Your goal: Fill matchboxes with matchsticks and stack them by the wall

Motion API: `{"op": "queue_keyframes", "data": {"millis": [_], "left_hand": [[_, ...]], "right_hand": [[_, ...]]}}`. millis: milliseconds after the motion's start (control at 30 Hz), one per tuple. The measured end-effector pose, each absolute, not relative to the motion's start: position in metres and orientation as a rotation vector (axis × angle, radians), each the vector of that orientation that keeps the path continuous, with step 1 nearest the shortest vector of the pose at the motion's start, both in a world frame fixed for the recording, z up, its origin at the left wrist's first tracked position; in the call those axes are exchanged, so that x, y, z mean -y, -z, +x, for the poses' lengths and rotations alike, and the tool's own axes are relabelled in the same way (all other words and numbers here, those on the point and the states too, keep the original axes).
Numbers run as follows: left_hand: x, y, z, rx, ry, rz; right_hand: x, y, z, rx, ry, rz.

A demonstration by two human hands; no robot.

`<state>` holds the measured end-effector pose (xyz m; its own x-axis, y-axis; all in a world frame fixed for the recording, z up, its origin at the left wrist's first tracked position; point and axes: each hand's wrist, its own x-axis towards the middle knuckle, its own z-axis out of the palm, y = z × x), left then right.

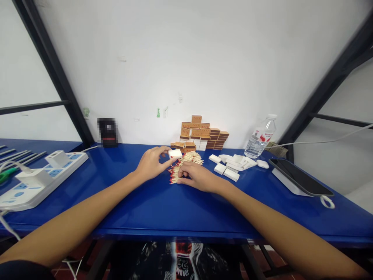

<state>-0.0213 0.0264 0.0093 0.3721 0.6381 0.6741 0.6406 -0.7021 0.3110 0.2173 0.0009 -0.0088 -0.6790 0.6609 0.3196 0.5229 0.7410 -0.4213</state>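
Between the thumb and fingers of my left hand (152,163) is a small white matchbox tray (175,154), held over the left edge of a matchstick heap. Red-tipped matchsticks (193,157) lie spread on the blue table, partly covered by my right hand (196,175). That hand rests at the near side of the heap with its fingers curled in on the matches; what its fingertips hold is hidden. Behind the heap rises a stack of brown and orange matchboxes (201,132). To the right lie several loose white matchbox trays (233,163).
A water bottle (260,136), a white earbud case (262,164) and a phone (301,177) on a white box are at the right. On the left are a power strip (62,177) with chargers and a black box (107,132) against the wall. The blue table (157,212) ends near my lap.
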Motion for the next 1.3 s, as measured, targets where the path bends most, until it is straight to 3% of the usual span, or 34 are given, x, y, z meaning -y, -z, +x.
{"op": "queue_keyframes", "data": {"millis": [700,1300], "left_hand": [[-0.026,-0.010,-0.022,1.204,1.250,-2.587],[-0.021,-0.006,-0.019,1.130,1.069,-2.733]], "right_hand": [[-0.001,-0.002,0.223,2.543,-0.368,-1.021],[-0.007,-0.011,0.232,2.187,-0.252,-0.983]]}}
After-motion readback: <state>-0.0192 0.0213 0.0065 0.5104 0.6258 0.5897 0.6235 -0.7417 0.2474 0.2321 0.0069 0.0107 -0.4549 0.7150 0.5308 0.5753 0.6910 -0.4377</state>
